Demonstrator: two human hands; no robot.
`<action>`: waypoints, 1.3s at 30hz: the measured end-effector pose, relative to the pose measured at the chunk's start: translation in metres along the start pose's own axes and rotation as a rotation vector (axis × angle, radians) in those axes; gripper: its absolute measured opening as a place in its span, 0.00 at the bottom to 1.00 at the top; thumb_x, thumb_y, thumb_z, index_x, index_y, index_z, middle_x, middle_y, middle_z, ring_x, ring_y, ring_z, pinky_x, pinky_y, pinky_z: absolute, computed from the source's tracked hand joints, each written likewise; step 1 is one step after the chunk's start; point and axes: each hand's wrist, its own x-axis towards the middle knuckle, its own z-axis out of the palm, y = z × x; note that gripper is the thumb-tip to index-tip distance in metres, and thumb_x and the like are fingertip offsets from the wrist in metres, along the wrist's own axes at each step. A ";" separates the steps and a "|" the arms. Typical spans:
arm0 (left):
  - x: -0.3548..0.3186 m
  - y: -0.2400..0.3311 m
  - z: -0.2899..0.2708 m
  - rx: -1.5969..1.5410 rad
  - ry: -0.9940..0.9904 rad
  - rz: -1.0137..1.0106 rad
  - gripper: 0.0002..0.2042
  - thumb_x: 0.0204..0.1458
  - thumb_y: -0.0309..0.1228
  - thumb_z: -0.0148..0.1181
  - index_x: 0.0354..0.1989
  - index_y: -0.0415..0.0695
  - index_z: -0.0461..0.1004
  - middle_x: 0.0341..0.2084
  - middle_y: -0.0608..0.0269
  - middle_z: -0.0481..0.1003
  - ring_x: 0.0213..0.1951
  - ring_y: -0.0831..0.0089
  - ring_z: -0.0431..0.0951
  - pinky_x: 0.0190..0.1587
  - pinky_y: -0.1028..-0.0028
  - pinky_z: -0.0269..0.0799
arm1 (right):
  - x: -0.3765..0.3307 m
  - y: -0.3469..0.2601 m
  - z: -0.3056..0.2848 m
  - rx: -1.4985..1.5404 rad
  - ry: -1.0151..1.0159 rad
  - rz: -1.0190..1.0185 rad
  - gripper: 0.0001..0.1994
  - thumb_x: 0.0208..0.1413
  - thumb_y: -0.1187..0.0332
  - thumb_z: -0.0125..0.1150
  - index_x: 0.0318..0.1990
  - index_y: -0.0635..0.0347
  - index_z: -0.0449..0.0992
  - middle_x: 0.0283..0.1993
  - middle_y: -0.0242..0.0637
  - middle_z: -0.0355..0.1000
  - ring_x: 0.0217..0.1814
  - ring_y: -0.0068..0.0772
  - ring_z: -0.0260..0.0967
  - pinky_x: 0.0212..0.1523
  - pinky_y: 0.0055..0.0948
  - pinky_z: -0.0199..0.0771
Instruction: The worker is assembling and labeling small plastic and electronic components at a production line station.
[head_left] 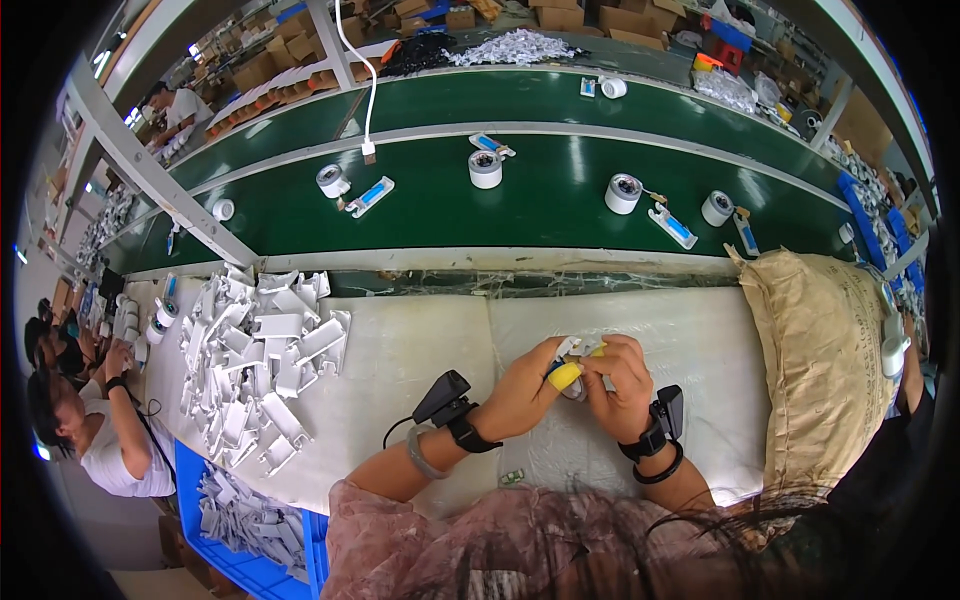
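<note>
1. A workshop with cardboard boxes (pixel 635 25) in the background surrounds a long green belt (pixel 420 215), which runs across beyond the bench (pixel 430 335).
2. Short white cylinders (pixel 485 172) stand or lie along the belt, most with a slim white part carrying a blue piece (pixel 671 227) close by.
3. A white cable (pixel 372 100) hangs over the belt, its plug end down.
4. On the bench's left side lies a loose heap of white plastic housings (pixel 265 345); below it, a blue crate (pixel 316 555) holds more white pieces.
5. A tan sack (pixel 820 370) stands at the bench's right end.
6. Between heap and sack, the person's hands meet above the bench. The left hand (pixel 527 385) grips a small white part (pixel 568 347), and yellow shows at the fingertips.
7. The right hand (pixel 618 385) has its fingers curled in against the same part; whether they pinch it cannot be told, as the contact is hidden.
8. A small green piece (pixel 512 477) lies on the bench near the person's body.
9. At the far left, a co-worker in a white top (pixel 125 455) sits beside the bench.
</note>
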 end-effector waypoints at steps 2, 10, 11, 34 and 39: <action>0.000 0.000 0.000 -0.003 0.006 -0.008 0.16 0.59 0.26 0.49 0.55 0.37 0.64 0.40 0.46 0.74 0.40 0.52 0.76 0.43 0.65 0.71 | 0.000 0.000 0.000 -0.003 -0.003 0.001 0.11 0.40 0.81 0.69 0.32 0.59 0.78 0.32 0.38 0.69 0.41 0.45 0.70 0.48 0.39 0.73; 0.000 -0.018 0.001 0.143 0.121 0.217 0.13 0.59 0.24 0.47 0.51 0.38 0.69 0.23 0.62 0.72 0.22 0.76 0.71 0.24 0.75 0.66 | -0.002 -0.005 0.006 -0.004 0.009 -0.011 0.09 0.41 0.82 0.66 0.31 0.59 0.77 0.31 0.39 0.70 0.39 0.46 0.70 0.47 0.40 0.73; 0.001 -0.016 -0.001 0.148 0.126 0.219 0.13 0.59 0.24 0.47 0.51 0.38 0.69 0.23 0.62 0.72 0.22 0.76 0.71 0.24 0.75 0.66 | -0.001 -0.004 0.007 0.001 0.010 -0.016 0.09 0.41 0.82 0.66 0.31 0.59 0.77 0.31 0.39 0.70 0.39 0.46 0.70 0.47 0.40 0.73; 0.117 -0.162 -0.408 1.443 0.717 -0.628 0.35 0.42 0.34 0.66 0.62 0.47 0.60 0.53 0.46 0.67 0.55 0.48 0.69 0.56 0.57 0.65 | -0.003 0.021 0.041 0.213 -0.523 0.145 0.09 0.53 0.76 0.63 0.42 0.59 0.76 0.56 0.45 0.65 0.51 0.45 0.70 0.48 0.34 0.72; 0.153 -0.132 -0.375 1.699 0.248 -0.712 0.15 0.44 0.29 0.63 0.42 0.44 0.73 0.39 0.50 0.76 0.47 0.51 0.76 0.52 0.53 0.69 | -0.014 0.037 0.035 0.212 -0.377 0.144 0.06 0.54 0.76 0.63 0.40 0.60 0.77 0.51 0.42 0.68 0.45 0.42 0.71 0.41 0.31 0.73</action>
